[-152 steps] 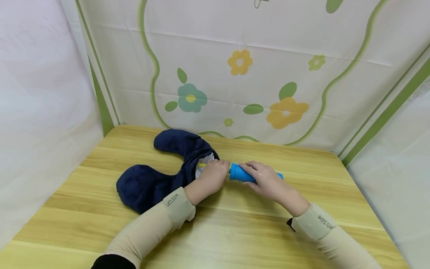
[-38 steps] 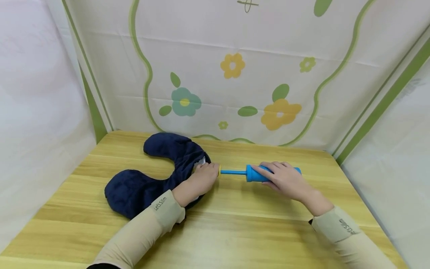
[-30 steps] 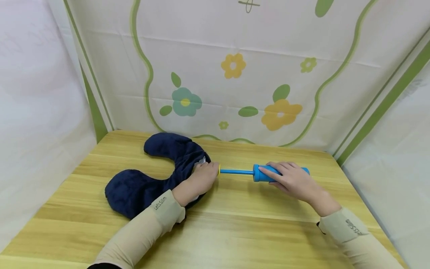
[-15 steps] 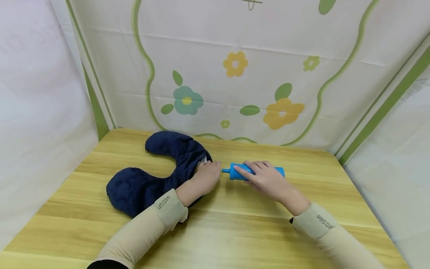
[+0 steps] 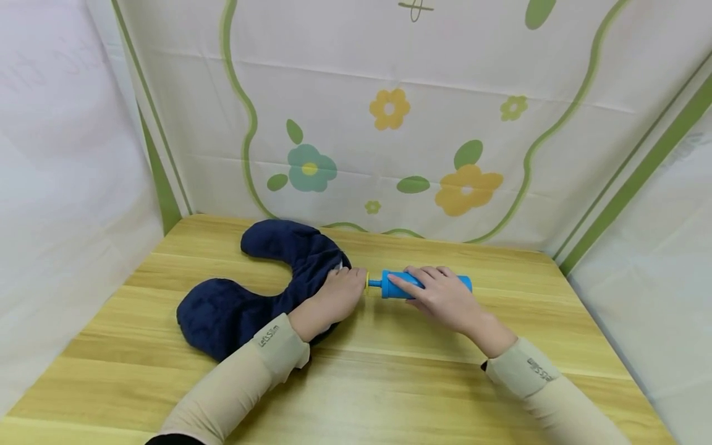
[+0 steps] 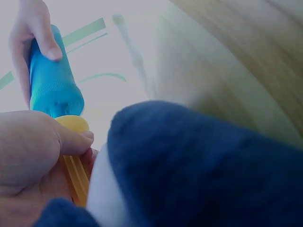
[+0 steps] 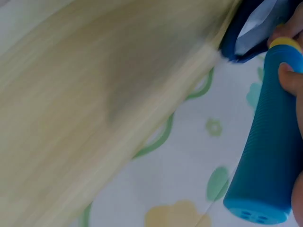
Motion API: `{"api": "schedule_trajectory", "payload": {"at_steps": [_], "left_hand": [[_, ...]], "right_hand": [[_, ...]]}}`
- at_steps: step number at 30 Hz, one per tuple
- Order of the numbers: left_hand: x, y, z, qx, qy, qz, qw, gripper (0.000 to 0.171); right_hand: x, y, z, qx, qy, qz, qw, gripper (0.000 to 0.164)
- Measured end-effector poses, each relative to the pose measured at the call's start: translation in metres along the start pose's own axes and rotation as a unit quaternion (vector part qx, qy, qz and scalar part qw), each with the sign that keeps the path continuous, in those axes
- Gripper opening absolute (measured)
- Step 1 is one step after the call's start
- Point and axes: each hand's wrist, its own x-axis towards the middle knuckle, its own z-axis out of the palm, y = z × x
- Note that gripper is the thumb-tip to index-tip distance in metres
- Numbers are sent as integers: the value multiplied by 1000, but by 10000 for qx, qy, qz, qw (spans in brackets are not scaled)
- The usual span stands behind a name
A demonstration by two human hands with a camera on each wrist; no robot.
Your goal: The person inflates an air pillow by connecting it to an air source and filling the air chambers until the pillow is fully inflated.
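A navy U-shaped neck pillow (image 5: pixel 219 312) lies on the table, its curved back turned to the right. White inner material (image 6: pixel 104 194) shows at an opening there, beside my left hand (image 5: pixel 340 292). That hand grips the yellow end section (image 6: pixel 78 177) of a hand pump; what its tip meets inside the pillow is hidden. My right hand (image 5: pixel 445 300) wraps round the pump's blue ribbed barrel (image 7: pixel 267 146). In the head view a short length of blue rod (image 5: pixel 375 283) shows between yellow collar and barrel.
The wood-grain table (image 5: pixel 384 395) ends at the back against a white curtain (image 5: pixel 328 93) printed with flowers. More white cloth (image 5: pixel 67 185) hangs at the left, and another sheet (image 5: pixel 662 272) hangs at the right.
About a second ago my right hand held the barrel farther right, with much more rod showing. It slid back left by half a second ago. The left hand and pillow have barely moved since.
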Motion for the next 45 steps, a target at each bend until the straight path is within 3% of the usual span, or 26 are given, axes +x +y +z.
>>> {"api": "schedule_trajectory", "payload": {"at_steps": [3,15,20,33,37,41,45], "left_hand": [[-1,-1,-1,-127,1,9,9999,11],[-2,-6,1,-167,-73,-14,9998,10],[0,-4,3,-248,-103,-61,9996,10],[0,3,4,-29,28,-158,9999,7],[1,4,3,20,-37,-236,9997,6],[3,6,2,97,-148,-314,9993,6],[5,7,0,110,-205,-413,9989,10]], "right_hand": [[-13,9,-4,-9,206,-36,9998,61],[-68,47,-25,60,419,-75,9991,55],[-79,51,-30,67,481,-38,9988,54],[-32,24,-12,36,233,-155,9996,58],[-15,15,-4,51,71,-220,9997,46],[3,6,2,36,-36,-234,9997,73],[19,-3,6,51,-95,-217,9997,71]]}}
